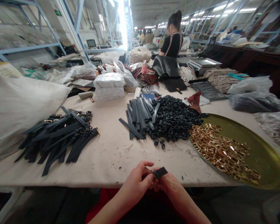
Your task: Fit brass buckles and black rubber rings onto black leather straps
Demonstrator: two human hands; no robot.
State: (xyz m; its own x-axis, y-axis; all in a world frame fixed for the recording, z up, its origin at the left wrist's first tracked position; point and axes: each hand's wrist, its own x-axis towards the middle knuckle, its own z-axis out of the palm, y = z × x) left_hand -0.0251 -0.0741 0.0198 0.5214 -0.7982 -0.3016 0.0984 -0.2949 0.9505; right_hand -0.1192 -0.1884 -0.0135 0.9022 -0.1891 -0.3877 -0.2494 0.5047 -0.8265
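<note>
Just over the table's front edge, my left hand (141, 178) and my right hand (169, 183) meet around a short black strap (162, 171) with a gold buckle (155, 175). The left thumb and fingers pinch the buckle end. My right fingers close on the strap from below, partly hidden. Farther back lie a stack of black strips (140, 115), a heap of small black loops (174, 119) and a round golden tray (263, 155) holding many gold buckles (221, 152). A pile of black straps with buckles (60, 133) lies to the left.
A large white sack (21, 105) bulges at the left. White wrapped bundles (109, 86), a black leather piece (166, 67) and a plastic bag (254, 95) line the back of the table (107, 161). A person (174, 40) stands beyond it.
</note>
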